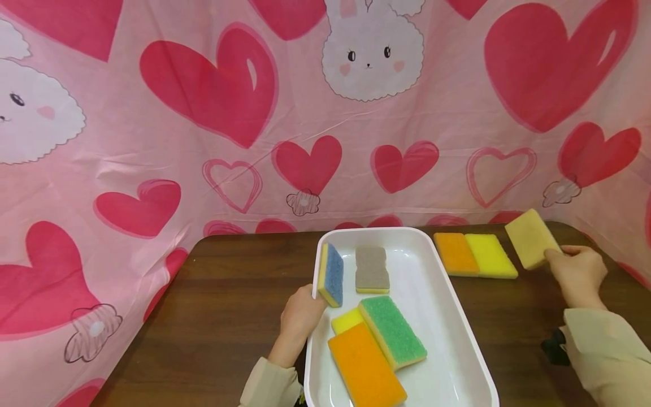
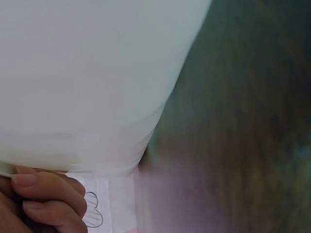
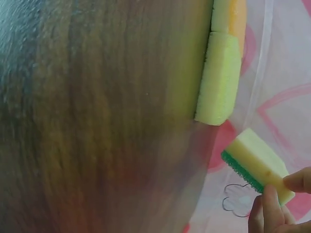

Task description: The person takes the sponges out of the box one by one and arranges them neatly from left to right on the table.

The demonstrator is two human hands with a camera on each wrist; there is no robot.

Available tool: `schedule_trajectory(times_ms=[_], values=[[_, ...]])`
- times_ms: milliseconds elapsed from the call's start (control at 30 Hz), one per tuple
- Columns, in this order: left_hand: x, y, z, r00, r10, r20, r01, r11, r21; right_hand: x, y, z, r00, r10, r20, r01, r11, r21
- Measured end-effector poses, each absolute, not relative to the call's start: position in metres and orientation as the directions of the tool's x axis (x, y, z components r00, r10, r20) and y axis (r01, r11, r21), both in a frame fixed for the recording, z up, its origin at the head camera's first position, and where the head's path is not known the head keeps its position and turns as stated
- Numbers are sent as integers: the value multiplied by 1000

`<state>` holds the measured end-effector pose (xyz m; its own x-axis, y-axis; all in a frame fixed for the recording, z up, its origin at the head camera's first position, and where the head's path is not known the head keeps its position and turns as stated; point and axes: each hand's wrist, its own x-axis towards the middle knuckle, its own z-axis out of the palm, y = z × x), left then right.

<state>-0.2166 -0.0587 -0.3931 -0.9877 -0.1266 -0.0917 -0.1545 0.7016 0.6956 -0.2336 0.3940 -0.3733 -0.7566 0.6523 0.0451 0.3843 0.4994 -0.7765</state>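
My right hand (image 1: 581, 274) pinches a pale yellow sponge (image 1: 529, 238) by its edge, raised over the right side of the table. Its green scouring layer shows in the right wrist view, facing away from the thumb. On the left, my left hand (image 1: 301, 312) grips the rim of a white tray (image 1: 467, 325), fingers curled at the edge. Just inside that rim a blue and yellow sponge (image 1: 333, 275) leans on the tray wall. A grey sponge (image 1: 372, 268), a green sponge (image 1: 394, 329), an orange sponge (image 1: 367, 367) and a partly covered yellow sponge (image 1: 347, 320) lie in the tray.
Right of the tray, an orange sponge (image 1: 456, 252) and a bright yellow sponge (image 1: 490, 255) lie side by side on the dark wooden table (image 1: 218, 316). A pink cloth (image 1: 305, 118) with hearts and rabbits hangs behind the table's far edge.
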Motion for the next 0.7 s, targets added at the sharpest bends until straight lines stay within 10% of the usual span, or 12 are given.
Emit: schedule_trajectory(times_ms=[700], values=[[-217, -59, -395, -988, -127, -86, -151, 707, 691, -230, 397, -388, -701, 711, -48, 424, 362, -830]])
